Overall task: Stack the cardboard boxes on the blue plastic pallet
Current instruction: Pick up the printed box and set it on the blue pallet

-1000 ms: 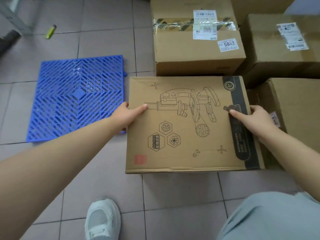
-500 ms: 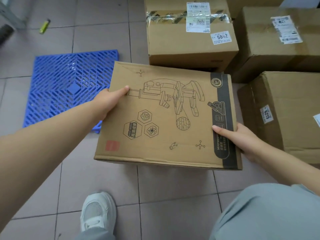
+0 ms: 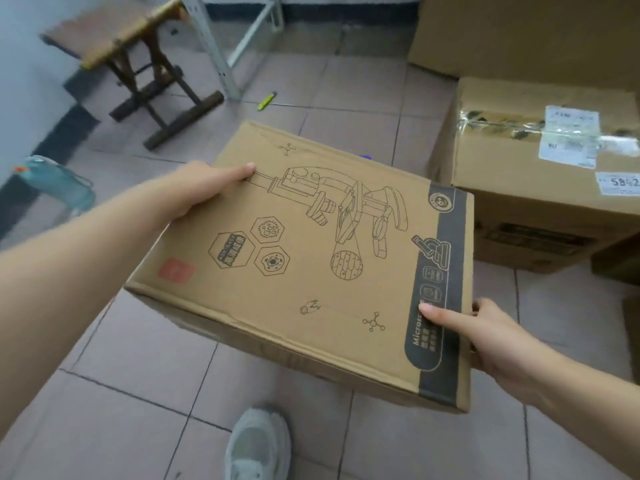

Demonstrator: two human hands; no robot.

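a: head view: microscope box (image 3: 304, 258) held in the air between both hands, above the tiled floor (image 3: 138, 393), tilted so its left end sits higher and farther away.
b: left hand?
a: left hand (image 3: 201, 188) clamps the far-left edge. thumb lies flat on the top face, tip touching the printed microscope drawing. other fingers wrap under the edge, can't tell their spread. forearm stretched out long from the lower left.
b: right?
a: right hand (image 3: 485, 337) grips the near-right corner on the black stripe. thumb pressed on top, pointing left. one fingertip curls over the right side edge, rest hidden behind the box. wrist bent, forearm enters from the lower right.
b: pallet?
a: only a tiny blue scrap (image 3: 364, 156) peeks past the box's far edge, can't tell what it is.
b: other boxes?
a: taped box (image 3: 540, 188) with labels on the floor at right, well apart from the held one. bigger carton (image 3: 519, 32) behind it.
b: anything else?
a: wooden stool (image 3: 138, 57) upper left, yellow-green marker (image 3: 266, 100) on the floor near a metal frame leg (image 3: 214, 46), white shoe (image 3: 258, 445) below the box.
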